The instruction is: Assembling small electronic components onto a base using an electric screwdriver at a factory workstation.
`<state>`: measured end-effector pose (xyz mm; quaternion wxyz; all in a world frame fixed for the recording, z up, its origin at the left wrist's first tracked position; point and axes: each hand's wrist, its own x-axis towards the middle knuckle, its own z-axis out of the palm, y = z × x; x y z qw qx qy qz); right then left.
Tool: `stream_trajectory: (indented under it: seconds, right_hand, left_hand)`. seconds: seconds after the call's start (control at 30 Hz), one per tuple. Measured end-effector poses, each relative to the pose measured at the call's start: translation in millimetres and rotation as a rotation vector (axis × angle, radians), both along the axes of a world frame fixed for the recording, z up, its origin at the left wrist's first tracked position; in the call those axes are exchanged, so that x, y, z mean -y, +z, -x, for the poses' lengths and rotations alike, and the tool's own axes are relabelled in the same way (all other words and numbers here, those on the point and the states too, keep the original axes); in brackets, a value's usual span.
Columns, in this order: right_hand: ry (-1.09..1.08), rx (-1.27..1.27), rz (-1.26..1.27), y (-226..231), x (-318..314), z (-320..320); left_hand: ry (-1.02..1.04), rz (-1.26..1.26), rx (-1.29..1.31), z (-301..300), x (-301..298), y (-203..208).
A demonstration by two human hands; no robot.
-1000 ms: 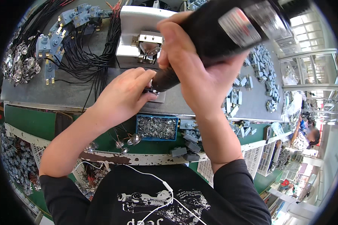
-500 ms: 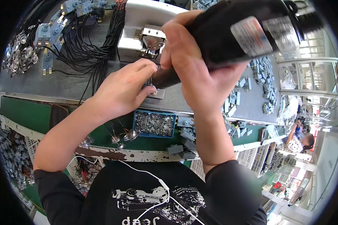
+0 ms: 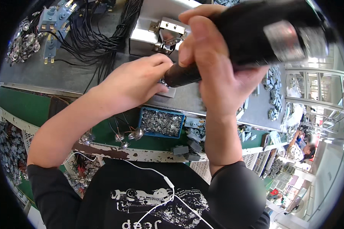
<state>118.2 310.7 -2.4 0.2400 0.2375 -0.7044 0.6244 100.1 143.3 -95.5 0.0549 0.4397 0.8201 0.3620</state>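
A: Any writing on that black tool (image 3: 250, 36)?

B: Two labels, one white and orange, one silvery, both too blurred to read. The worker's black shirt (image 3: 99, 183) carries white lettering and a picture of a vehicle.

A: How are the hands?

B: The right hand (image 3: 221, 70) is clamped round that single tool, which tilts so its narrow nose reaches down to the left, over a small metal plate (image 3: 167, 92). The left hand (image 3: 139, 80) has thumb and finger around the nose; I can't tell whether they pinch anything.

A: And the counts?

B: One blue tray (image 3: 159, 135), full of metal pieces (image 3: 160, 122) beyond counting. Three dark grey blocks (image 3: 180, 150) sit near its right corner. At least four round metal caps (image 3: 137, 133) lie to its left. One white cord (image 3: 168, 181) crosses the shirt.
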Motion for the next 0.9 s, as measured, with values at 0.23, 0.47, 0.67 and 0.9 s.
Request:
stream_trajectory:
  seconds: [0.23, 0.47, 0.67, 0.9]
  right_hand:
    - [-0.386, 0.206, 0.014, 51.8, -42.7, -14.9]
    - [-0.619, -0.193, -0.533, 12.1, -91.2, 5.8]
    - [-0.657, 0.16, -1.056, -39.2, -147.7, -80.6]
    - [-0.46, 0.473, -1.145, -55.1, -157.3, -77.3]
  left_hand:
    - [-0.057, 0.063, 0.015, -1.6, 12.5, 30.3]
    - [-0.014, 0.047, -0.205, -1.7, 26.4, 29.9]
    - [0.603, -0.092, -0.622, 76.5, 123.4, 98.4]
    - [0.649, 0.072, -0.289, 70.0, 180.5, 93.7]
